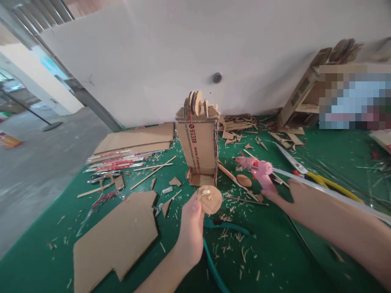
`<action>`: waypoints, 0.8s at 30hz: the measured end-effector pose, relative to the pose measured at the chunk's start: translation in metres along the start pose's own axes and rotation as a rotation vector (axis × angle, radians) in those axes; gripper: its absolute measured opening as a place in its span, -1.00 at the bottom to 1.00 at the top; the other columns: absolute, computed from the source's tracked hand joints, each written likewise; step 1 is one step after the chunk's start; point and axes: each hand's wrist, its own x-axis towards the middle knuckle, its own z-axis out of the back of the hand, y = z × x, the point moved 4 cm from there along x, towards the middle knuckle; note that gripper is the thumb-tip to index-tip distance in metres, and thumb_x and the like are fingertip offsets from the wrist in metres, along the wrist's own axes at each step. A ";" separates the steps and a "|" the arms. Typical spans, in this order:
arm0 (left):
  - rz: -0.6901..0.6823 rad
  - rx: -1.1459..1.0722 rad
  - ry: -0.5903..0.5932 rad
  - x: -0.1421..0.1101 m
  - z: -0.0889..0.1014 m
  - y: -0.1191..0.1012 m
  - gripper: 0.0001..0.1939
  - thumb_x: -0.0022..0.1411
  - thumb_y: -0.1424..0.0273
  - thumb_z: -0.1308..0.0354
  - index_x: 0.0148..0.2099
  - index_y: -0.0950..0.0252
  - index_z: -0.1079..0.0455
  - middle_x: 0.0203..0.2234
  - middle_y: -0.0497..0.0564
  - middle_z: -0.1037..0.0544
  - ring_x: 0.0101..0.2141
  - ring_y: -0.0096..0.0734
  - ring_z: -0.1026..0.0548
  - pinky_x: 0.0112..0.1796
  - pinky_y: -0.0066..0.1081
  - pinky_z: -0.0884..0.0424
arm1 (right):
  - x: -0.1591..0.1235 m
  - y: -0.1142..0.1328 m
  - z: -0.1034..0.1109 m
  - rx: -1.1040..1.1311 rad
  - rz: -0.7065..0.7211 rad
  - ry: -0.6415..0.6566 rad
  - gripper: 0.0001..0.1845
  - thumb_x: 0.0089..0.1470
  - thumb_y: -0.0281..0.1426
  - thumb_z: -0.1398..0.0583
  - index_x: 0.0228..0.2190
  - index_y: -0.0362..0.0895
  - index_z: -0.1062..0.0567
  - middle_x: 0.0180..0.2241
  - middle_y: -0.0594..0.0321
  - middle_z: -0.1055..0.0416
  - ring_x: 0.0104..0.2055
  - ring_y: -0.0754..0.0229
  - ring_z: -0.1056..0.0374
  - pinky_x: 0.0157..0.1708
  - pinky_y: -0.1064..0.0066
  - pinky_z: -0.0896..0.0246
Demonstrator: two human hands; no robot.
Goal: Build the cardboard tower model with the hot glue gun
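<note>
My left hand (pixel 191 232) is closed on a round cardboard disc (pixel 210 199) that has a dab of white glue on its face. It holds the disc just in front of an upright cardboard box model (pixel 200 148) topped with several cardboard wheels. My right hand (pixel 297 195) reaches toward a pink glue gun (pixel 259 171) that rests on the green table, its fingers touching the handle; a glowing red light shows on the gun. Whether the fingers wrap the handle is unclear.
A large cut cardboard sheet (pixel 114 238) lies at the front left. Scissors (pixel 102 177), packs of sticks (pixel 116 160) and wooden skewers lie left of the box. Yellow-handled shears (pixel 308 171) and teal-handled pliers (pixel 220 244) lie nearby. Cardboard scraps (pixel 238 126) and another model (pixel 305 101) stand at the back.
</note>
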 end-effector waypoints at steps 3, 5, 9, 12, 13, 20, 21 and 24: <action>-0.066 0.037 0.031 0.000 0.004 -0.002 -0.63 0.13 0.07 -0.16 -0.20 0.26 -0.47 -0.32 0.05 -0.52 -0.26 -0.24 -0.44 -0.21 -0.35 -0.35 | 0.016 0.009 -0.017 -0.324 0.032 0.105 -0.56 -0.12 0.03 -0.25 -0.54 -0.09 -0.38 -0.64 0.26 -0.26 -0.63 0.19 -0.17 -0.59 0.33 0.06; -0.131 0.113 0.041 0.000 0.005 -0.006 -0.65 0.16 0.07 -0.13 -0.23 0.24 -0.44 -0.37 0.03 -0.48 -0.33 -0.29 -0.41 -0.29 -0.38 -0.33 | 0.024 0.017 -0.027 -0.397 0.089 0.118 -0.62 -0.01 -0.03 -0.18 -0.48 -0.10 -0.42 -0.53 0.18 -0.33 -0.49 0.10 -0.27 -0.51 0.31 -0.05; -0.198 0.224 0.038 0.003 0.005 -0.012 -0.66 0.18 0.05 -0.10 -0.29 0.24 -0.40 -0.44 -0.01 -0.41 -0.42 -0.35 -0.35 -0.37 -0.40 -0.27 | 0.026 0.023 -0.033 -0.008 0.012 0.089 -0.74 0.01 -0.26 -0.17 -0.62 -0.08 -0.30 -0.59 0.26 -0.23 -0.52 0.20 -0.19 -0.50 0.33 -0.04; -0.216 0.234 0.013 0.006 0.006 -0.013 -0.67 0.19 0.06 -0.08 -0.31 0.24 -0.37 -0.44 -0.01 -0.40 -0.42 -0.35 -0.34 -0.38 -0.40 -0.26 | 0.015 0.026 -0.029 0.307 -0.130 0.138 -0.78 0.09 -0.30 -0.06 -0.55 -0.08 -0.29 -0.66 0.31 -0.19 -0.63 0.28 -0.13 -0.61 0.36 0.04; -0.224 0.236 0.006 0.007 0.006 -0.013 -0.68 0.20 0.07 -0.07 -0.33 0.23 -0.36 -0.45 -0.02 -0.39 -0.42 -0.35 -0.34 -0.38 -0.41 -0.25 | 0.009 0.029 -0.026 0.387 -0.146 0.159 -0.79 0.12 -0.31 -0.02 -0.49 -0.10 -0.32 -0.66 0.29 -0.23 -0.65 0.29 -0.14 -0.63 0.36 0.06; -0.248 0.278 -0.152 0.011 0.010 -0.017 -0.68 0.17 0.07 -0.10 -0.32 0.23 -0.34 -0.44 -0.01 -0.43 -0.33 -0.28 -0.40 -0.25 -0.37 -0.30 | -0.029 0.046 -0.017 0.679 -0.104 0.364 -0.73 0.04 -0.18 -0.19 -0.51 -0.11 -0.46 -0.58 0.24 -0.36 -0.68 0.33 -0.10 -0.68 0.40 0.06; -0.248 0.280 -0.164 0.011 0.010 -0.017 -0.68 0.17 0.07 -0.11 -0.32 0.23 -0.34 -0.43 -0.01 -0.44 -0.32 -0.28 -0.40 -0.24 -0.37 -0.30 | -0.032 0.048 -0.018 0.639 -0.062 0.377 -0.71 0.03 -0.15 -0.20 -0.53 -0.10 -0.46 -0.61 0.28 -0.31 -0.67 0.31 -0.10 -0.68 0.41 0.03; -0.251 0.275 -0.153 0.011 0.010 -0.015 -0.69 0.18 0.08 -0.11 -0.30 0.23 -0.35 -0.47 -0.03 -0.44 -0.36 -0.31 -0.41 -0.26 -0.39 -0.29 | -0.036 0.052 -0.021 0.503 0.000 0.343 -0.68 0.03 -0.14 -0.21 -0.59 -0.08 -0.41 -0.67 0.35 -0.21 -0.64 0.29 -0.11 -0.66 0.43 -0.05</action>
